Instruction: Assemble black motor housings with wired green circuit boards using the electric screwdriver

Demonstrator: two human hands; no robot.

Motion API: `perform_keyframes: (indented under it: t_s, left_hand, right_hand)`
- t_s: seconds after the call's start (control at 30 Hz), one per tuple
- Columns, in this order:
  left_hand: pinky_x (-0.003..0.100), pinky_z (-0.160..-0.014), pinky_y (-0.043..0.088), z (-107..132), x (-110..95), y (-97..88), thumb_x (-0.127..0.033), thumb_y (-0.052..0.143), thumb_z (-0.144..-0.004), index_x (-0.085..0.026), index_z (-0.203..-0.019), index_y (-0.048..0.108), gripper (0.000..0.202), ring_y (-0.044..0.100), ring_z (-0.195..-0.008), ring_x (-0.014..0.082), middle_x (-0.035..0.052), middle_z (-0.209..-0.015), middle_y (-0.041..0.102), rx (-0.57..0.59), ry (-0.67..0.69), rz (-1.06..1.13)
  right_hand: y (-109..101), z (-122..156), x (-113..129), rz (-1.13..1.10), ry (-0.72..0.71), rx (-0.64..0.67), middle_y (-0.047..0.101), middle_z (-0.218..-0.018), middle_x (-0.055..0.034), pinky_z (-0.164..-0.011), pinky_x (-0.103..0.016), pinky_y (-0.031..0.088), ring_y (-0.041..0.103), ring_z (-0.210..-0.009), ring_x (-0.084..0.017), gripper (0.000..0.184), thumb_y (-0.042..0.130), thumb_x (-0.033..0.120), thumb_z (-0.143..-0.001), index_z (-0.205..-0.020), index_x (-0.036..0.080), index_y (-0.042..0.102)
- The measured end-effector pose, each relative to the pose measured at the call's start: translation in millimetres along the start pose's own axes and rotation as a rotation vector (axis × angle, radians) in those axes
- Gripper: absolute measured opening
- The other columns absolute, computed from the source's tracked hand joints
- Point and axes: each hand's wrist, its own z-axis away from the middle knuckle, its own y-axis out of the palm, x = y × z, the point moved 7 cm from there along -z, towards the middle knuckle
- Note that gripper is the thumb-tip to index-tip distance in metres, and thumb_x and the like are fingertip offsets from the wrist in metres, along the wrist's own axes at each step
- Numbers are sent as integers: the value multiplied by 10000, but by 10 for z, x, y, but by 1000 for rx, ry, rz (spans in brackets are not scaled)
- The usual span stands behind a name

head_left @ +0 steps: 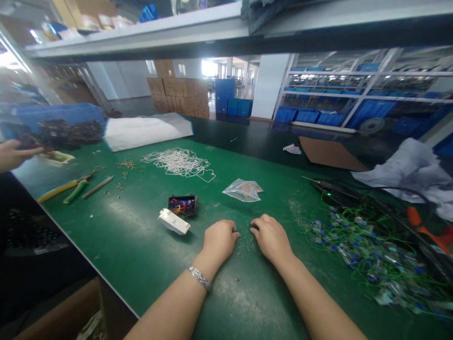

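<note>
Both my hands rest knuckles-up on the green bench mat (141, 245), close together. My left hand (220, 238), with a silver bracelet at the wrist, has its fingers curled under. My right hand (271, 236) is curled the same way, its fingertips near the left hand's. Whatever is in either hand is hidden beneath the fingers. Just left of my left hand lie a white plastic cover (174, 221) and a small black box with coloured wires inside (183, 205). A clear plastic bag of small parts (243, 190) lies beyond my hands.
A heap of green wires with blue pieces (368, 255) spreads at the right. A tangle of white wire (179, 162) lies farther back. Yellow and green pliers (67, 187) lie left. Another person's hand (14, 154) reaches near a blue bin (53, 123) at far left.
</note>
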Motion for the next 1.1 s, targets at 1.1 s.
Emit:
perform_keyframes:
  t_s: [1.1]
  left_hand:
    - [194, -515, 282, 494, -230, 268, -197, 681, -589, -215, -650, 642, 74, 512, -601, 121, -31, -634, 607, 634, 381, -469]
  right_hand:
    - [57, 90, 32, 191, 22, 80, 529, -851, -103, -716, -286, 361, 503, -824, -216, 123, 443, 74, -846, -846, 95, 564]
